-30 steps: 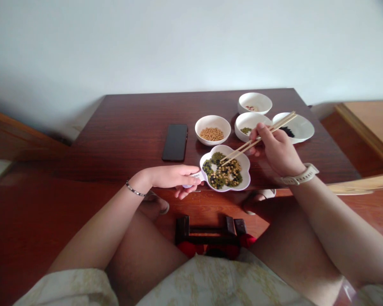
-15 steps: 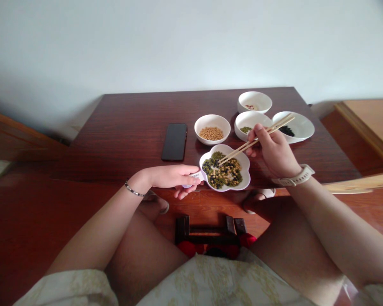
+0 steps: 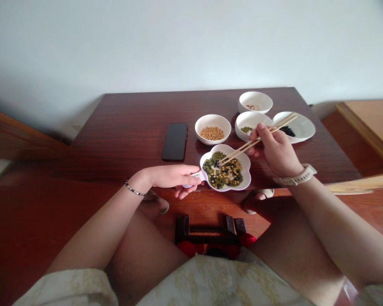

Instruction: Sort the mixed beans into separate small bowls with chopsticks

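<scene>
My left hand (image 3: 175, 177) is closed around the short handle of a white flower-shaped dish (image 3: 246, 178) at the table's front edge. Mixed beans (image 3: 225, 173), green, black and yellow, lie in that dish. In my right hand (image 3: 276, 151) is a pair of wooden chopsticks (image 3: 242, 148), slanting down to the left, tips among the beans. Whether the tips pinch a bean is too small to tell. Behind the dish stands a white bowl of yellow soybeans (image 3: 212, 133). A white bowl with some green beans (image 3: 247, 128) is partly covered by my right hand.
A white dish of black beans (image 3: 306, 127) stands at the right, and a white bowl (image 3: 255, 102) with a few reddish-brown pieces at the back. A black phone (image 3: 175, 141) lies left of the soybeans on the dark wooden table (image 3: 130, 123). A wall rises behind.
My right hand and the chopsticks have shifted very slightly to the right, tips still in the dish. My left hand keeps its hold on the handle.
</scene>
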`<state>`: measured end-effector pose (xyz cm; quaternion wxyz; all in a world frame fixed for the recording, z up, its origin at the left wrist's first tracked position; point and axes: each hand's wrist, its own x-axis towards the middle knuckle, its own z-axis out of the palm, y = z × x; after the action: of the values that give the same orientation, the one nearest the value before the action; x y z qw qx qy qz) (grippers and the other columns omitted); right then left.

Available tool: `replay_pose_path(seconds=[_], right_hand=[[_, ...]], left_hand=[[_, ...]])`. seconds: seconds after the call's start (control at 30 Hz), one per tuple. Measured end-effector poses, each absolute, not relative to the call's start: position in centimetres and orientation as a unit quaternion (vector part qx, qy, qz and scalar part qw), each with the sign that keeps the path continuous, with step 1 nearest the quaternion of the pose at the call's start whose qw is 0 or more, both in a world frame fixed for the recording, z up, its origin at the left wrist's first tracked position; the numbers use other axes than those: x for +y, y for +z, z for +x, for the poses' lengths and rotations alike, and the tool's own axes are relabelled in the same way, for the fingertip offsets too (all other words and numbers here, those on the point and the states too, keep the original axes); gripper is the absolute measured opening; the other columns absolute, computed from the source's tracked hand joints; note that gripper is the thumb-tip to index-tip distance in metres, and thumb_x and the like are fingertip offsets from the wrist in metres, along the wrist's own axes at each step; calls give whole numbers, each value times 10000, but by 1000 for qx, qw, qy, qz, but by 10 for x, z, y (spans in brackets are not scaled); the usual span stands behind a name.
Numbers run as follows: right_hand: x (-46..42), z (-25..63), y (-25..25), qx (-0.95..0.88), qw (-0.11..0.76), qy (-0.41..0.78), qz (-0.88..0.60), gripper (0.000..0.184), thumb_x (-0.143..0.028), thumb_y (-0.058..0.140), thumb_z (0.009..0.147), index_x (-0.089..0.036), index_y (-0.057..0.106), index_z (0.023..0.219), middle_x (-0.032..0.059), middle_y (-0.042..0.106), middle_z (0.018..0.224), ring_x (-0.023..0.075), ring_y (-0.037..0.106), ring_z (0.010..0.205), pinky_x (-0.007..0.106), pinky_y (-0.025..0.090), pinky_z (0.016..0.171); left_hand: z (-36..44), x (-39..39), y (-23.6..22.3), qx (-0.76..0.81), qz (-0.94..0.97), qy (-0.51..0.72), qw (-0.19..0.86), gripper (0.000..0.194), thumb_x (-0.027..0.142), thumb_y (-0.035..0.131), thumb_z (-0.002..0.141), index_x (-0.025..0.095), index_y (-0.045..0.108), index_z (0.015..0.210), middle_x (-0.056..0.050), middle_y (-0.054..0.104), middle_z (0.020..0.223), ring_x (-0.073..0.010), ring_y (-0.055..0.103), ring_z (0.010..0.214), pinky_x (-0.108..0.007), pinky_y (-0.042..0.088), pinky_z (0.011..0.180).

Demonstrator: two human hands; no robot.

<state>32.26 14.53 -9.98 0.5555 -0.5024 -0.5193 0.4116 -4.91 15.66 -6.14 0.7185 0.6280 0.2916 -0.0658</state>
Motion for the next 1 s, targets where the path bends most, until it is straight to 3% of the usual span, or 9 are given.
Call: replay_pose_path(seconds=[0.2, 0.43, 0.67, 1.0], right_hand=[[146, 321, -96, -528, 541, 408, -512, 790, -1059, 889, 1015, -288, 785, 876, 55, 709, 661, 227, 695, 580, 353, 546, 499], [147, 327, -92, -506, 556, 403, -522, 694, -914, 905, 1121, -268, 799, 889, 56, 707, 714, 198, 633, 586, 354, 502, 485], [148, 324, -94, -496, 562, 414, -517, 669, -848, 903, 1162, -255, 815, 866, 57, 715, 673, 181, 631, 552, 305, 525, 473], [149, 320, -90, -477, 547, 454, -518, 582, -711, 915, 1210, -238, 832, 881, 58, 726, 648, 179, 642, 533, 284, 533, 476]], left_hand=[[-50, 157, -63, 289, 625, -69, 721, 299, 450, 674, 1369, 231, 632, 1169, 22, 746, 936, -146, 699, 737, -291, 553, 675], [-49, 157, -58, 297, 626, -78, 717, 301, 427, 674, 1364, 242, 621, 1133, 25, 737, 904, -149, 682, 726, -295, 551, 676], [-48, 156, -55, 305, 629, -78, 711, 376, 559, 729, 1338, 238, 634, 1167, 23, 738, 908, -167, 695, 722, -312, 549, 679], [-48, 155, -54, 303, 629, -82, 711, 319, 481, 687, 1354, 235, 619, 1161, 21, 730, 915, -158, 684, 727, -305, 553, 685]])
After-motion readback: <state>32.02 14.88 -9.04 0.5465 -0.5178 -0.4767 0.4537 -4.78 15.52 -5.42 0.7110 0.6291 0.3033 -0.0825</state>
